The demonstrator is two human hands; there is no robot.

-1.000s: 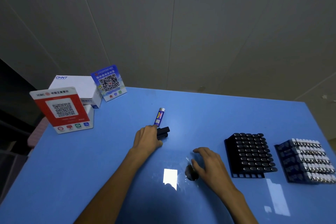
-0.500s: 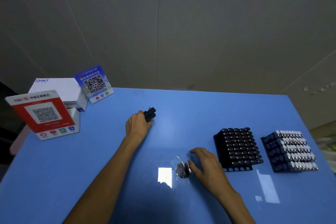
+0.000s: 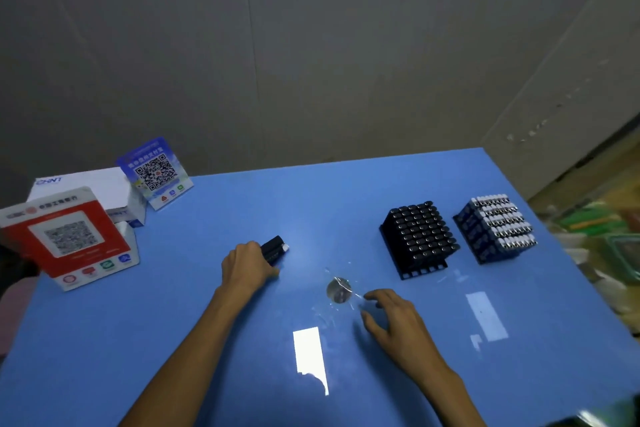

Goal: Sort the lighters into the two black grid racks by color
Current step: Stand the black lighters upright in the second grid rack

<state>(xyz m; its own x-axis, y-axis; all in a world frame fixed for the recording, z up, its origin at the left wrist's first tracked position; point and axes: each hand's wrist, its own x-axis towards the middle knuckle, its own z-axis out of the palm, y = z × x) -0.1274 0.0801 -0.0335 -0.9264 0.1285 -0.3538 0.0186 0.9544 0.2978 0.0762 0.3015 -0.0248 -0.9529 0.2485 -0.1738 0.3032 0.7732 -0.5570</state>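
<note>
Change since earlier: blue lighter standing above the left hand's knuckles gone from view; only dark lighters poking out of that fist now; racks shifted toward 2 o'clock with a head turn
Red QR stand (image 3: 71, 239): at 9 o'clock on the blue table (image 3: 173, 340), leaning against white boxes (image 3: 100, 191)
Blue QR stand (image 3: 156, 174): at 10 o'clock, just beside the white boxes
Left hand (image 3: 244, 269): near table centre, knuckles up, fingers curled round a bundle of dark lighters (image 3: 273, 249), whose ends stick out toward 1 o'clock; one pale tip visible
Clear wrapper (image 3: 339, 289): crumpled on the table between the hands, with a round dark patch in it
Right hand (image 3: 394, 319): at 5 o'clock from the wrapper, fingers loosely bent and spread, holding nothing, fingertips (image 3: 370, 295) at the wrapper's edge; contact hard to judge
Black rack (image 3: 419, 239): at 2 o'clock, tilted, filled with black lighters
Second rack (image 3: 495, 229): just right of the black rack, apart from it, filled with blue lighters with silver tops
</note>
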